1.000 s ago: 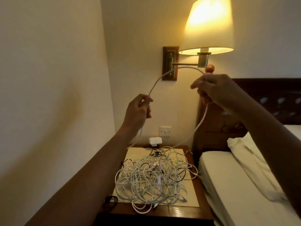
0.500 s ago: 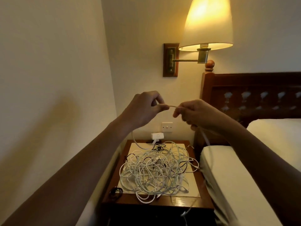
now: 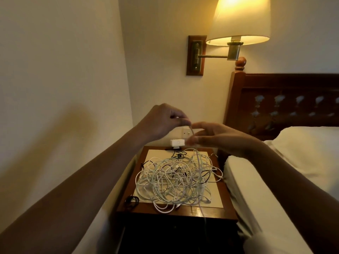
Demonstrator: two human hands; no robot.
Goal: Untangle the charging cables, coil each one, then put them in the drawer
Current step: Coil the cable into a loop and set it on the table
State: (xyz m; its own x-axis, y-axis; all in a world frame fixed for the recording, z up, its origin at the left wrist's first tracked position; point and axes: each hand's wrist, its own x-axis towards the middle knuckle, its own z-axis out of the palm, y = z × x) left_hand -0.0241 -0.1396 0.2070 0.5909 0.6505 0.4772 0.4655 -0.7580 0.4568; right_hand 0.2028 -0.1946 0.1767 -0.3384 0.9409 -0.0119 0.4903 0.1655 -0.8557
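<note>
A tangled heap of white and black charging cables (image 3: 177,177) lies on the wooden nightstand (image 3: 225,211). My left hand (image 3: 163,121) hovers above the heap and pinches the end of one white cable (image 3: 199,162), which hangs down into the pile and over the front edge. My right hand (image 3: 220,137) is just to the right of it, fingers spread and loosely curved, thumb and forefinger around the hanging cable without gripping it. A small black cable coil (image 3: 131,200) sits at the nightstand's front left corner. The drawer front below is dark and hard to make out.
A white plug adapter (image 3: 176,143) sits in the wall socket behind the nightstand. A lit wall lamp (image 3: 238,21) hangs above. The bed (image 3: 275,189) with wooden headboard (image 3: 286,99) borders the nightstand on the right, a wall on the left.
Both hands dropped from lamp height to just above the heap and came together. My right hand released its pinch on the cable and spread its fingers; my left hand keeps the cable's end.
</note>
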